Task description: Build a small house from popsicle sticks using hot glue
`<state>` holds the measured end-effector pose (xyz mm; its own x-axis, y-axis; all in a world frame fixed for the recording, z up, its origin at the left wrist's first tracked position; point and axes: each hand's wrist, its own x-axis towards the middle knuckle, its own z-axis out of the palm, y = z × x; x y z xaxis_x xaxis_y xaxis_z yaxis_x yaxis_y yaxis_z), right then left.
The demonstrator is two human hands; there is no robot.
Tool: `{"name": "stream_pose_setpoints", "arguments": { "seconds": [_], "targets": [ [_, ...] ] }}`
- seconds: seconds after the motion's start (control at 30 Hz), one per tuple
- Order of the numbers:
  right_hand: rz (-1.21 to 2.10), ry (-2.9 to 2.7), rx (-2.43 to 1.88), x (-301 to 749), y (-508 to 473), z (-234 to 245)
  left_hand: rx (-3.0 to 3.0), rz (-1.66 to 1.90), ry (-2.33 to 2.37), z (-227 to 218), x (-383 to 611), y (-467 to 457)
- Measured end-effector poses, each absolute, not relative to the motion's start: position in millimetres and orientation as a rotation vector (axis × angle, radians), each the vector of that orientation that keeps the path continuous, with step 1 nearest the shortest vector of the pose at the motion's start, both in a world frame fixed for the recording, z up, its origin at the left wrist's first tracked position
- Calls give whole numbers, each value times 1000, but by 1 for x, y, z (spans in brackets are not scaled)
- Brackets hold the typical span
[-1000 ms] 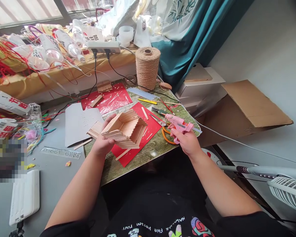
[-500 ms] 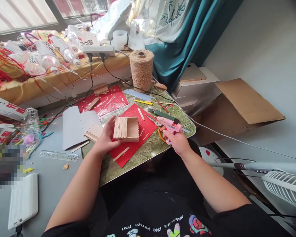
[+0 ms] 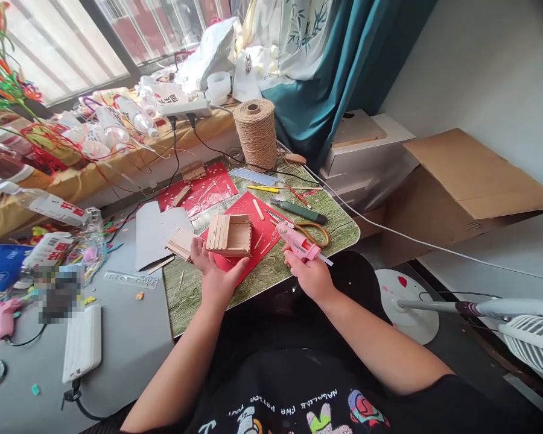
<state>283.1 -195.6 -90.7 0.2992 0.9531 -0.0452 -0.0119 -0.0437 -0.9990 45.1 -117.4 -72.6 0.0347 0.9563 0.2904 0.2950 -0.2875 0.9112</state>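
Note:
A small box of wooden craft sticks (image 3: pixel 229 236), with slats over its left part and its right part uncovered, is above the red sheet (image 3: pixel 271 232). My left hand (image 3: pixel 217 277) is close in front of it, palm up, fingers spread at its lower left and thumb at its lower right. Whether the fingertips touch the box is hard to tell. My right hand (image 3: pixel 312 274) is wrapped around the handle of a pink glue gun (image 3: pixel 298 242), its nozzle aimed up and left. Orange-handled scissors (image 3: pixel 314 232) lie just beyond the glue gun.
A green cutter (image 3: pixel 298 211), yellow pen (image 3: pixel 263 188), clear glue sticks (image 3: pixel 254 176) and twine spool (image 3: pixel 256 135) are farther back. Left of the box are a stick panel (image 3: pixel 180 242) and grey sheet (image 3: pixel 156 232). A fan (image 3: pixel 531 337) and open carton (image 3: pixel 434 217) stand at right.
My left hand has shifted from the box's left side to below its front, its fingers spreading. The glue gun has moved left and down in my right hand. The view has turned left.

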Motion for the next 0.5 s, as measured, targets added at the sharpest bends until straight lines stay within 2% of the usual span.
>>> {"name": "stream_pose_setpoints", "arguments": {
  "seconds": [0.27,0.5],
  "targets": [
    [1002,-981,-1331,287,-205,-94,1544,908,1381,-60,21,-97],
    [929,-996,-1423,293,-205,-98,1852,1005,1429,-69,30,-97]
  ]
}}
